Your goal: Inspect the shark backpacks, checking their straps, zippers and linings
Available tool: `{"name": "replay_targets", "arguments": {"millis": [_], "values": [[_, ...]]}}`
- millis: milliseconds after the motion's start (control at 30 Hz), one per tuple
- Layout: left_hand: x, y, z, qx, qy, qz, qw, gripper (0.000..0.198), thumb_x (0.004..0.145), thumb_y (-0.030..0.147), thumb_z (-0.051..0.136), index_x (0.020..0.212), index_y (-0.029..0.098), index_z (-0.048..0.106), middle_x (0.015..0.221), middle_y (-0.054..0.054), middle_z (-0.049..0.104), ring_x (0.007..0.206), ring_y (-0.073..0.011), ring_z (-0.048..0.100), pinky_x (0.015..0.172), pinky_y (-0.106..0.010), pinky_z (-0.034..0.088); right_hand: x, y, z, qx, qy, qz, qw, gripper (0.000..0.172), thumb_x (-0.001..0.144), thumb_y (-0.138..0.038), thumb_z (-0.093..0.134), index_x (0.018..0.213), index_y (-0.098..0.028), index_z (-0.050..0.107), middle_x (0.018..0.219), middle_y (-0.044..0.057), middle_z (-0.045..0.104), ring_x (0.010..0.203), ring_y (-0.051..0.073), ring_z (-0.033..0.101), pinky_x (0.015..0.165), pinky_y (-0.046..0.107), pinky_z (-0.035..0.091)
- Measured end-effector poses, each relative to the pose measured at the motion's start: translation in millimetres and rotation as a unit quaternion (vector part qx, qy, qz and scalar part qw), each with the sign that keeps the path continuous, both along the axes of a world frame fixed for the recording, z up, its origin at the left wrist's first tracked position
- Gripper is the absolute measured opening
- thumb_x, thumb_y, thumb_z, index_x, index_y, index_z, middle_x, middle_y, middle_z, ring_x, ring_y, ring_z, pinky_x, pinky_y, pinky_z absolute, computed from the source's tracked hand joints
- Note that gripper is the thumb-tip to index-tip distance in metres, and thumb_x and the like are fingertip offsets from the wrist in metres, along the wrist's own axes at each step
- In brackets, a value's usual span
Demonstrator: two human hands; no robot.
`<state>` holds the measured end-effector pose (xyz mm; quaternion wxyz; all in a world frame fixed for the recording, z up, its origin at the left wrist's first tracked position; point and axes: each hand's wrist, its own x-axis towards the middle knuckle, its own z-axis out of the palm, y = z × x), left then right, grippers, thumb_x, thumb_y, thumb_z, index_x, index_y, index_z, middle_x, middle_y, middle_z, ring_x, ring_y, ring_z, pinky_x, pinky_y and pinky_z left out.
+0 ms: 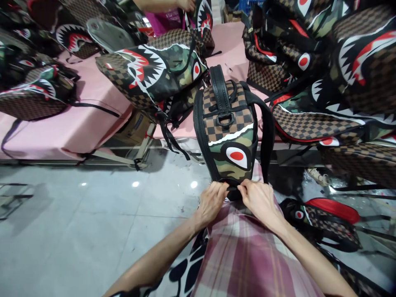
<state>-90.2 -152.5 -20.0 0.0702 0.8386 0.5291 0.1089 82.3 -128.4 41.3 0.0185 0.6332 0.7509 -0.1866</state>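
A checkered backpack (227,132) sat mid-frame between the pink table (229,39) and the plaid apron (244,251), probably braced against the wearer's body. Left hand (213,202) and right hand (258,202) each had the grip pinched on its near lower edge, likely to keep that seam taut. Its inside was hidden, as were the contents of the bags (312,121) at upper right.

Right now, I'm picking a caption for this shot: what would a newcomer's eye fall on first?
Probably the backpack in the middle, with its big red-and-white eye, as the left hand and right hand hold its near end. Next, the toothy shark mouth on another bag, behind it to the left, then the crowd of similar bags at the right.
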Motion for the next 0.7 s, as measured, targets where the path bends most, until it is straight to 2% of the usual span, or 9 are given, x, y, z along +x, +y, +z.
{"name": "replay_targets", "arguments": {"millis": [167, 300, 567, 700], "values": [[-1.6, -4.0, -23.2, 0.037, -0.04, -0.024, 0.998, 0.022, 0.088, 0.014, 0.04, 0.085, 0.02, 0.061, 0.085, -0.004, 0.064, 0.09, -0.0165, 0.054, 0.079, -0.032, 0.039, -4.3, -2.9, -0.9, -0.004, -0.013, 0.012, 1.0, 0.028, 0.091, -0.033, 0.039, 0.087, -0.02, 0.063, 0.075, 0.006, 0.069, 0.067, 0.017, 0.065, 0.051, 0.024, 0.03], [-5.0, -5.7, -33.8, 0.076, -0.055, -0.035, 0.995, 0.023, 0.087, 0.014, 0.041, 0.084, 0.022, 0.063, 0.081, -0.003, 0.066, 0.089, -0.0166, 0.055, 0.076, -0.032, 0.037, -8.7, -6.6, -2.6, 0.005, -0.029, 0.017, 0.999, 0.027, 0.091, -0.033, 0.038, 0.088, -0.02, 0.062, 0.075, 0.006, 0.068, 0.065, 0.018, 0.065, 0.05, 0.024, 0.029], [-6.7, 1.7, -29.5, 0.153, -0.106, -0.063, 0.981, 0.024, 0.086, 0.011, 0.041, 0.081, 0.02, 0.062, 0.077, -0.001, 0.066, 0.083, -0.0151, 0.057, 0.07, -0.03, 0.036, -16.9, -5.1, -5.0, 0.0, -0.044, 0.016, 0.999, 0.026, 0.091, -0.033, 0.039, 0.087, -0.019, 0.061, 0.078, 0.007, 0.068, 0.067, 0.018, 0.065, 0.049, 0.024, 0.028], [-6.6, 3.7, -29.9, 0.158, -0.112, -0.07, 0.978, 0.026, 0.087, 0.012, 0.04, 0.076, 0.019, 0.062, 0.075, -0.001, 0.066, 0.081, -0.0145, 0.057, 0.068, -0.03, 0.036, -20.6, -5.8, -4.6, 0.013, -0.05, 0.02, 0.998, 0.026, 0.091, -0.033, 0.039, 0.087, -0.019, 0.06, 0.078, 0.006, 0.067, 0.065, 0.018, 0.064, 0.049, 0.023, 0.029]]}}
